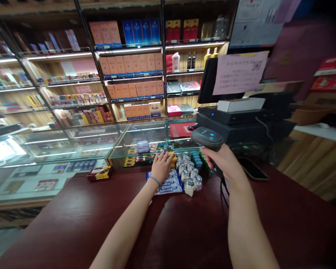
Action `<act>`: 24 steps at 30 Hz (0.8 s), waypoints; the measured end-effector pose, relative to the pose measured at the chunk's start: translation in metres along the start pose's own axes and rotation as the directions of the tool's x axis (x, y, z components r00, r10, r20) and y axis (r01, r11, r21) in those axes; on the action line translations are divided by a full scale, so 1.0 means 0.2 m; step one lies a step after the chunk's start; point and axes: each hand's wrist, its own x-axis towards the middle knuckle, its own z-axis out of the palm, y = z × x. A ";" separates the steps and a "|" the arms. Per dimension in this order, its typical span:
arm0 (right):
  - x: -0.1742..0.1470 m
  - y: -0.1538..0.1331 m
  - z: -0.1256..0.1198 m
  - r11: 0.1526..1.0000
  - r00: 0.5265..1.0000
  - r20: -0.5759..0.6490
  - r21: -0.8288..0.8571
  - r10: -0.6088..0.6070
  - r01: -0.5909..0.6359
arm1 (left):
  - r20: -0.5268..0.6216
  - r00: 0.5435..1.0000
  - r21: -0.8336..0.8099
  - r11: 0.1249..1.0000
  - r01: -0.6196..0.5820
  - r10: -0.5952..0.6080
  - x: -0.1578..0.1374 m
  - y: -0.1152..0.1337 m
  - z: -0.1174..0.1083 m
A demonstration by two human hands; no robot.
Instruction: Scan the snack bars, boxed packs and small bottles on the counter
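At the left side, the dark-red counter, with a slanting left edge and a broad stretch of wood. On it, near the far edge, a small stack of red-and-yellow packs, close to the glass display case. Next, a good width of wood up to the blue-and-white packets. Over them, the left hand: open, palm down, fingers stretched toward the glass edge, beside yellow packs. Cannot tell about any pressing of the fingertips. Between the two forearms, wide room on the near side. Very close to the packets, rows of small jars, then blue-green containers; only narrow room here. Held above the counter, a dark scanner, with the right hand closed around the handle. Below, a hanging black cable. Behind, near the scanner, a black machine. Farther right, just beside the right forearm, a flat phone-like device, then the counter's slanting right edge.
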 end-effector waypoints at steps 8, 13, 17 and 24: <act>0.00 -0.03 0.02 1.000 1.000 -0.020 0.010 0.006 -0.006 | 0.010 0.974 0.105 0.969 -0.225 0.226 0.00 -0.01 -0.06; 0.01 -0.03 0.05 1.000 0.999 -0.050 -0.015 0.009 -0.010 | -0.130 0.988 -0.055 0.994 -0.096 0.088 -0.06 0.04 -0.21; 0.02 -0.01 0.10 1.000 0.998 -0.062 -0.024 0.005 -0.007 | -0.366 0.922 -0.152 0.985 0.078 -0.129 -0.15 0.01 -0.38; 0.00 -0.03 0.31 0.998 0.998 -0.055 -0.057 -0.041 0.038 | -0.425 0.767 -0.520 0.823 0.228 -0.481 -0.39 -0.25 -0.64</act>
